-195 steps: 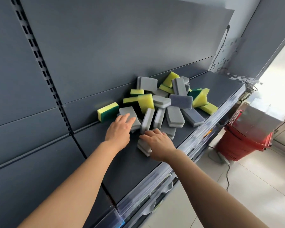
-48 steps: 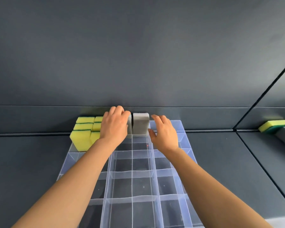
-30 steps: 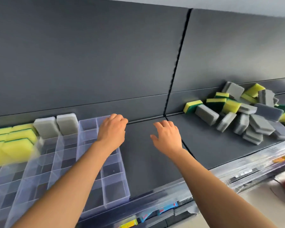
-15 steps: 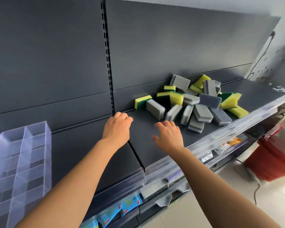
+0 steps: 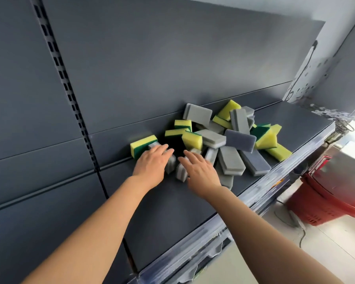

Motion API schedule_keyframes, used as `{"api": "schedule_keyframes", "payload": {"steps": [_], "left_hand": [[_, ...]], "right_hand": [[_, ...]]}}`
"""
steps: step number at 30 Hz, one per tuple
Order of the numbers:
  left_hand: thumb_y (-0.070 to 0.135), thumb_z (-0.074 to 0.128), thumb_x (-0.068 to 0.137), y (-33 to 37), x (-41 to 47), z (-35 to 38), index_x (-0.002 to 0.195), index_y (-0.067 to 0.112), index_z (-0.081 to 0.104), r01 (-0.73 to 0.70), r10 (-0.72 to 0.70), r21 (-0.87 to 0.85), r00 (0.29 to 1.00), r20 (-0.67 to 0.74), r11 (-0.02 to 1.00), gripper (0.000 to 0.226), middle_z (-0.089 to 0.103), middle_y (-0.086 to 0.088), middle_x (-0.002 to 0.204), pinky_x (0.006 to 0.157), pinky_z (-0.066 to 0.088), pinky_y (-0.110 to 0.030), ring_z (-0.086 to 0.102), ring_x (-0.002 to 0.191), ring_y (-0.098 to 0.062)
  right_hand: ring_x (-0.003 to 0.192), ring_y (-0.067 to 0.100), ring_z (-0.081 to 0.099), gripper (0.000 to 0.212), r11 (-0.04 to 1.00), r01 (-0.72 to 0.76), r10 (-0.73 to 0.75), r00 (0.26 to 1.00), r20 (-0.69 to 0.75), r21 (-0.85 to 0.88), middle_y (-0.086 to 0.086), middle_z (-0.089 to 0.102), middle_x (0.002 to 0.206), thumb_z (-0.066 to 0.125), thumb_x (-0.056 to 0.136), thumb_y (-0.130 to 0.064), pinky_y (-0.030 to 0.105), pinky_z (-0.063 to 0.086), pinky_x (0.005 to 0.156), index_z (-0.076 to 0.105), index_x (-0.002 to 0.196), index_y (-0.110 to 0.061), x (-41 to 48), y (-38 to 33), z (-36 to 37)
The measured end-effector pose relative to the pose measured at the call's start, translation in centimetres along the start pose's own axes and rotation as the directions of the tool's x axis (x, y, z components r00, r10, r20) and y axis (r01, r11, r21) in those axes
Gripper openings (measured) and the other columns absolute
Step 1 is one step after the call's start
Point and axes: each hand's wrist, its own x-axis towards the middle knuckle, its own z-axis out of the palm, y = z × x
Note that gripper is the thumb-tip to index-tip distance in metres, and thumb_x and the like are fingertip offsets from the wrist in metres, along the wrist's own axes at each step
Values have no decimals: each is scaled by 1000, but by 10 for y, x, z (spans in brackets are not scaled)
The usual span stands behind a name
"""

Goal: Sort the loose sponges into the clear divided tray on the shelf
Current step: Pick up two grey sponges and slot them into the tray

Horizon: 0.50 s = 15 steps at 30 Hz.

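Sponges (image 5: 211, 138), grey and yellow-green blocks, lie jumbled together.

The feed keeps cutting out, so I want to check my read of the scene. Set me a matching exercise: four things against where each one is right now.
Things:
1. left hand
2. right hand
3. red basket
4. leftmost yellow-and-green sponge

Places:
A. on the floor, below the right end of the shelf
B. at the left end of the pile, near the back panel
C. fingers over a grey sponge
D. fingers spread over the pile's near edge

Pairs: 1-C; 2-D; 3-A; 4-B
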Motion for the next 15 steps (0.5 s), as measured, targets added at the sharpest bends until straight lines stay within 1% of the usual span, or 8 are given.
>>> {"api": "schedule_keyframes", "payload": {"steps": [2,4,6,8,10,12,13,15], "left_hand": [[7,56,87,-5,14,8,147,22,23,-36,35,13,998,48,999,70,22,2,154,112,20,-30,16,142,-17],[10,59,86,-9,24,14,143,22,32,-58,57,25,996,62,998,65,33,2,148,111,22,-30,22,139,-17],[18,64,84,-12,27,15,132,24,46,-53,51,33,997,50,998,52,46,2,131,105,30,-32,35,128,-18],[26,66,82,-13,25,13,120,25,53,-19,19,13,1000,24,1000,41,51,4,115,95,34,-32,43,115,-18],[31,68,80,-14,22,9,111,26,54,33,-34,-50,999,-10,998,34,54,7,107,90,35,-33,47,108,-18],[33,69,79,-15,12,0,107,25,55,134,-144,-139,988,-60,981,32,57,9,106,87,36,-33,50,104,-18],[33,69,80,-18,9,-4,107,24,55,163,-183,-190,979,-91,968,32,58,8,107,86,36,-34,51,104,-18],[32,68,82,-19,-3,-12,113,22,55,231,-287,-308,946,-151,923,35,59,6,112,86,39,-36,53,104,-19]], "right_hand": [[141,22,18,64,998,56,-56,998,31,2,4,24,154,55,82,-10,37,26,109,33,141,-21,11,6,6],[139,22,22,60,996,93,-93,995,26,-11,4,31,150,56,82,-12,37,28,106,39,138,-22,20,13,11],[132,24,31,54,994,109,-109,994,-14,-8,4,41,141,57,80,-14,35,30,100,46,132,-24,24,17,14],[124,25,37,49,992,119,-116,991,-64,41,2,48,132,59,79,-15,33,31,97,52,126,-24,28,20,14],[119,26,41,46,987,122,-109,987,-120,107,1,52,127,63,78,-16,33,34,96,55,123,-23,31,22,10],[115,25,44,44,974,132,-103,982,-161,183,-1,54,122,67,77,-18,35,40,92,57,120,-22,32,23,5],[112,25,45,42,967,122,-78,978,-194,226,-1,56,119,68,77,-19,35,41,89,58,118,-20,33,23,3],[108,23,47,40,933,106,-20,969,-247,343,-2,58,114,70,78,-22,31,40,87,59,116,-19,32,23,-2]]}}
